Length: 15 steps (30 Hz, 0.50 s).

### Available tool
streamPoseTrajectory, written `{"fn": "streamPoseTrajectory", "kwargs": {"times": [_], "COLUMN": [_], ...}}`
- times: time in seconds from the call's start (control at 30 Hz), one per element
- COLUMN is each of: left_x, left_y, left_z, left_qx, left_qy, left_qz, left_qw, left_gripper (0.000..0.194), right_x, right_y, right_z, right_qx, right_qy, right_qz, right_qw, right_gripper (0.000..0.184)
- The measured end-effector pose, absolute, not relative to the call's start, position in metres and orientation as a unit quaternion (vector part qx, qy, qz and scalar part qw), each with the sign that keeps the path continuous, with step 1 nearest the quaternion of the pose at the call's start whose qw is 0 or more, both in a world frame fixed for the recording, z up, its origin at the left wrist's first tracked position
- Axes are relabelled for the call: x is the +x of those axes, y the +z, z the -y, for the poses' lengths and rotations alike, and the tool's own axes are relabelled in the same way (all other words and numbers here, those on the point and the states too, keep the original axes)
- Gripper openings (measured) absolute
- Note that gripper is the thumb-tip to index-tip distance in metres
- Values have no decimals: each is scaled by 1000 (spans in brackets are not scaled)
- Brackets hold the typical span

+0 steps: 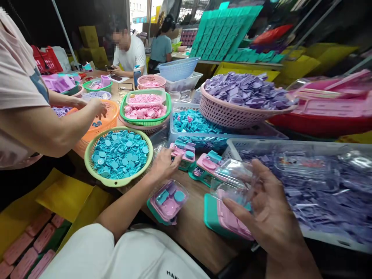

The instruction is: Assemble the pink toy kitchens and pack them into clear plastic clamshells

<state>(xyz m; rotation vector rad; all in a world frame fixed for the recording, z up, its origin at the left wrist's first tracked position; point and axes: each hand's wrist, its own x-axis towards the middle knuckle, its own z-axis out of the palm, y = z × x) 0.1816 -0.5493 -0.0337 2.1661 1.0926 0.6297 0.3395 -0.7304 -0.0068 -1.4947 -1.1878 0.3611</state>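
In my right hand (267,205) is a clear plastic cover (231,176), pinched between thumb and fingers. The cover is raised above the table and partly overlaps a pink and green toy case (232,221). My left hand (165,164) grips the near left side of a small pink and green toy set (183,154) with blue and purple pieces on top. Just right of that stands a similar toy set (207,164). Closer to my lap, another toy set (169,201) lies tilted under a clear cover.
Left of my left arm is a yellow-green basket (89,155) of blue discs. A white crate (343,240) of purple parts borders the right side, below a pink basket (215,112) heaped with purple pieces. A co-worker's arm (58,124) reaches into an orange basket (112,116).
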Motion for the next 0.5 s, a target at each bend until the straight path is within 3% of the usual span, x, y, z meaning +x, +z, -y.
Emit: {"fn": "streamPoseTrajectory", "kwargs": {"times": [0.07, 0.17, 0.3, 0.4, 0.5], "left_x": [193, 210, 221, 214, 193], "left_y": [-54, -82, -101, -105, -103], "left_z": [533, 507, 489, 497, 524], "left_qx": [791, 792, 776, 780, 784], "left_qy": [306, 339, 379, 384, 358], "left_qz": [-441, -371, -325, -340, -382], "left_qw": [294, 347, 386, 358, 334], "left_gripper": [52, 71, 68, 59, 70], "right_x": [339, 339, 345, 350, 354], "right_y": [-4, 2, 7, 8, 10], "right_z": [731, 731, 730, 728, 724], "right_qx": [-626, -622, -644, -670, -689], "right_qy": [176, 193, 169, 154, 154], "right_qz": [484, 477, 493, 507, 544], "right_qw": [586, 590, 561, 521, 454], "right_gripper": [88, 86, 90, 91, 89]}}
